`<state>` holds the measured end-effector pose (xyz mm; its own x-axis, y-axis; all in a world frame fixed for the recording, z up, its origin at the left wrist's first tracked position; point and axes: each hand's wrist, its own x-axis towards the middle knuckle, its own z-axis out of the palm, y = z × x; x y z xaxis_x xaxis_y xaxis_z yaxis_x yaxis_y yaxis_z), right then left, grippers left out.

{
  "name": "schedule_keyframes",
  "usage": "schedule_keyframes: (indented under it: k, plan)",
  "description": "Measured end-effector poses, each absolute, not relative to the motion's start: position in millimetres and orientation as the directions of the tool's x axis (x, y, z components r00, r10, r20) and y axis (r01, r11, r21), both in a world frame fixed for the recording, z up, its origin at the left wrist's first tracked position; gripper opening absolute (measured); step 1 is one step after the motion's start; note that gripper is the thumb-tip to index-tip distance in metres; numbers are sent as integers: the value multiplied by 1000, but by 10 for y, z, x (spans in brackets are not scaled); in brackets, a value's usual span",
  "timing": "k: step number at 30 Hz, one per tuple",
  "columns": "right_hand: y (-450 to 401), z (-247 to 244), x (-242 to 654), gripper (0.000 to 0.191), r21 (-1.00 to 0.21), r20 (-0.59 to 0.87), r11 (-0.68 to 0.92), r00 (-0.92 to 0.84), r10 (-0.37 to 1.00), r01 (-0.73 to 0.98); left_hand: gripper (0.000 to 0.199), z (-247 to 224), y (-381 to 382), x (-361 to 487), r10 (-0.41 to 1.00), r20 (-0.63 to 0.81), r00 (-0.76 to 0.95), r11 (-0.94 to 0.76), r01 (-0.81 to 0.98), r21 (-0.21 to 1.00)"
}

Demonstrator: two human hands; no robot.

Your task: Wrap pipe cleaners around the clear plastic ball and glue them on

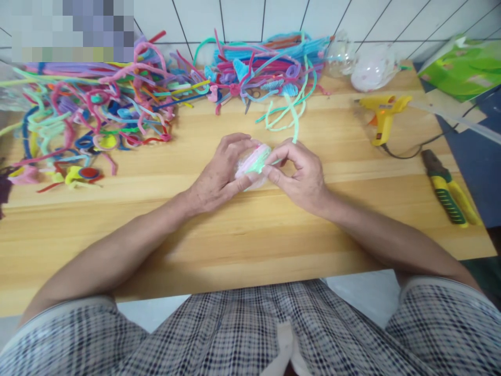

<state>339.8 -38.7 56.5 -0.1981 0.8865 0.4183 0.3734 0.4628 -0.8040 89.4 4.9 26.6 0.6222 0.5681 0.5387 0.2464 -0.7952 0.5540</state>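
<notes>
Curled around a small clear, shiny ball [247, 166] is my left hand [219, 175], its thumb resting along the near side. Pink and pale green fuzzy strips cross the ball's surface. At the ball's right side my right hand [299, 175] pinches thumb and forefinger together on a light green pipe cleaner [295, 125]. That pipe cleaner rises past the knuckles toward loops lying on the table behind. The exact spot where the fingertips meet the ball is partly hidden and slightly blurred.
Tangled coloured pipe cleaners [97, 104] cover the back left, with bundles [270, 57] beside the tiled wall. Small scissors [250, 99] lie near them. Clear balls [371, 70] stand back right. A yellow glue gun [381, 115] with its cord and pliers [446, 190] lie at right.
</notes>
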Motion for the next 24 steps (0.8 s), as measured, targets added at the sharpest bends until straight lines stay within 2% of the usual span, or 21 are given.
schedule_keyframes:
  k: [8,13,16,19,21,24]
  plan:
    - [-355,510,3386,33,-875,345,373,-144,928,309,56,344,51,888,601,513,612,-761,243,602]
    - [-297,452,3449,50,-901,326,333,-73,943,280,55,306,37,880,649,506,569,-723,251,644]
    - [-151,377,3612,59,-880,351,333,-8,936,339,54,216,32,855,686,505,524,-682,221,697]
    - [67,263,3853,53,-859,375,337,27,927,385,55,131,48,814,708,515,484,-664,205,719]
    - [207,186,4000,45,-886,362,311,92,928,345,57,96,76,784,722,522,454,-659,222,718]
    - [347,104,4143,36,-958,217,170,194,957,232,58,68,135,743,720,539,437,-673,246,698]
